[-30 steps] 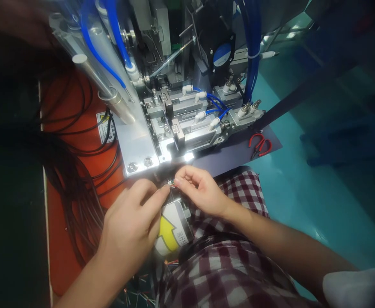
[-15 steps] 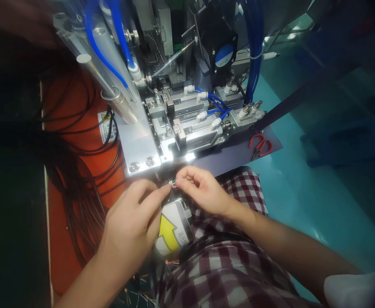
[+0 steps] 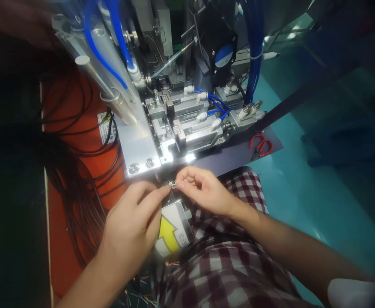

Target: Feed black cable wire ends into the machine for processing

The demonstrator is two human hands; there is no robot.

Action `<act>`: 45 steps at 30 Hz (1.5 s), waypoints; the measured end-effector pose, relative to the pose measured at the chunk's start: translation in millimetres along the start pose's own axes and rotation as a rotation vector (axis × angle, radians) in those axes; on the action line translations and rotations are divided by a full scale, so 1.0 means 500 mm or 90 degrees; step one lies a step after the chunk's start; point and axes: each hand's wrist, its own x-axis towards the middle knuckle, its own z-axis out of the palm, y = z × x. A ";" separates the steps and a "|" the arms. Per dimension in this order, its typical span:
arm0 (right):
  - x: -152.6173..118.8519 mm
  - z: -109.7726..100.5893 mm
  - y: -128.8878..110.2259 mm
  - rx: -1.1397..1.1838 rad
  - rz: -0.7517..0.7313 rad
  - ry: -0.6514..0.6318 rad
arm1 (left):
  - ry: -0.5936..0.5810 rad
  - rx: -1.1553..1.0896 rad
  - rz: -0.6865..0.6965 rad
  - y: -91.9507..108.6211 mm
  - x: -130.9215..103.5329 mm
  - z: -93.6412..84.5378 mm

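Between my fingertips are thin coloured wires (image 3: 174, 185), small white, green and red strands with a pale bit at the left end. My left hand (image 3: 134, 214) pinches them from the left, thumb and forefinger together. From the right, my right hand (image 3: 203, 188) pinches the same wires, its other fingers curled. Both hands are just in front of the metal machine's (image 3: 187, 128) lower edge. Under them sits a white block with a yellow arrow label (image 3: 170, 233). The join of the wires is too small to make out.
Black cables (image 3: 75, 205) lie in loops on the orange surface (image 3: 59, 256) at left. Red-handled pliers (image 3: 261, 146) rest on the grey mat (image 3: 235, 158) at right. Blue air tubes (image 3: 254, 51) run down the machine. Loose coloured wire ends (image 3: 139, 293) show below, beside a checked garment (image 3: 226, 273).
The wires between the fingertips have shifted slightly, with more green and red showing. My right hand has moved very slightly; both hands keep their pinch.
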 end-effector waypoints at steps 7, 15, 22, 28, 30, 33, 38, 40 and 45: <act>-0.002 0.006 -0.001 0.019 0.037 0.022 | -0.001 -0.005 0.008 -0.002 0.000 -0.001; -0.004 0.009 -0.010 0.002 0.050 0.034 | -0.014 0.004 0.012 -0.008 -0.005 -0.001; -0.012 0.018 -0.016 -0.131 0.048 0.101 | -0.018 0.018 0.023 -0.009 -0.008 0.000; -0.027 0.021 -0.014 -0.048 0.064 0.131 | -0.008 0.011 0.012 -0.003 -0.002 -0.001; -0.029 0.025 -0.014 -0.051 0.043 0.154 | 0.000 0.011 0.007 -0.003 -0.002 -0.001; -0.027 0.029 -0.013 -0.070 0.024 0.147 | -0.003 0.008 0.010 -0.006 -0.004 0.000; -0.025 0.023 -0.011 -0.240 -0.079 0.133 | -0.010 -0.001 0.006 -0.010 -0.006 0.001; -0.027 0.019 -0.009 -0.285 -0.124 0.128 | -0.012 -0.005 0.001 -0.009 -0.005 0.000; -0.028 0.013 -0.007 -0.355 -0.148 0.103 | -0.016 -0.001 -0.001 -0.008 -0.003 -0.001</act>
